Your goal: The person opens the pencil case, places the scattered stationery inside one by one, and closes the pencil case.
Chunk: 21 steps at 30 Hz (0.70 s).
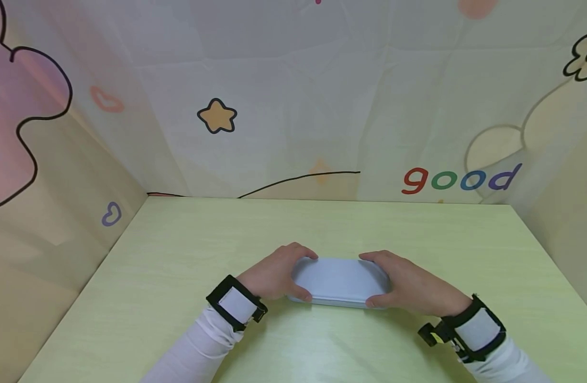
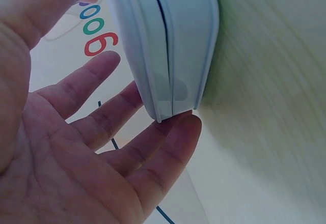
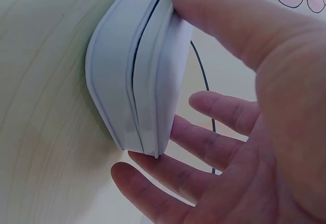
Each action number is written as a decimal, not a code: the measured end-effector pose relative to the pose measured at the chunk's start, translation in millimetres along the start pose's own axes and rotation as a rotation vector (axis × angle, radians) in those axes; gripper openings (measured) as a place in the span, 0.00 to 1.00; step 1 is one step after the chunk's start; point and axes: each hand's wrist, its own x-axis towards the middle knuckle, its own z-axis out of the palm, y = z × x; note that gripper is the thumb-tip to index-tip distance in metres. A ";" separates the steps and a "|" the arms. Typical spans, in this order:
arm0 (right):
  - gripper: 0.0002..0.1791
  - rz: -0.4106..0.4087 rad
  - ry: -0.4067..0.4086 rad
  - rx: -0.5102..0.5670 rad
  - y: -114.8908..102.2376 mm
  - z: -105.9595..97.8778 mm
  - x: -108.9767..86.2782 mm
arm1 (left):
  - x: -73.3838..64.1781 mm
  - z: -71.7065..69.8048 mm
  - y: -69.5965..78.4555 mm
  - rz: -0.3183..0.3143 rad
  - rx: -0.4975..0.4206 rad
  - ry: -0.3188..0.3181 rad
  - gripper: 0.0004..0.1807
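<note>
A flat, pale blue case [image 1: 341, 279] with rounded corners lies on the table, its long side running left to right. A dark seam runs along the side of the case [image 2: 170, 46] in both wrist views. My left hand [image 1: 274, 274] holds the left end, thumb on the near edge and fingers round the far side. At the right end, my right hand [image 1: 413, 284] holds it in the same manner, thumb on the near edge. Some fingers of each hand stand a little apart from the case in the wrist views. What is inside the case is hidden.
The pale green wooden table [image 1: 217, 229] ends at a printed cloth backdrop [image 1: 284, 106] behind. Cloth also rises along the left and right sides. Each wrist wears a black strap; the left strap [image 1: 236, 303] sits over a white sleeve.
</note>
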 end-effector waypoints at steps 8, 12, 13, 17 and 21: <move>0.49 -0.007 0.008 -0.030 -1.3 -0.5 -0.2 | 1.0 1.4 -2.1 -0.001 0.021 0.002 0.40; 0.49 -0.002 0.004 -0.025 -1.7 -0.5 0.0 | 0.6 1.2 -0.8 -0.005 0.028 0.002 0.41; 0.49 0.000 0.004 -0.024 -1.6 -0.4 0.1 | 0.4 1.0 -0.2 -0.006 0.033 0.001 0.41; 0.50 0.007 -0.001 -0.017 -1.6 0.3 0.9 | -0.3 0.2 2.6 -0.008 0.053 0.000 0.41; 0.50 0.010 0.001 -0.021 -1.6 0.6 1.0 | 0.1 0.3 3.8 -0.010 0.066 -0.003 0.41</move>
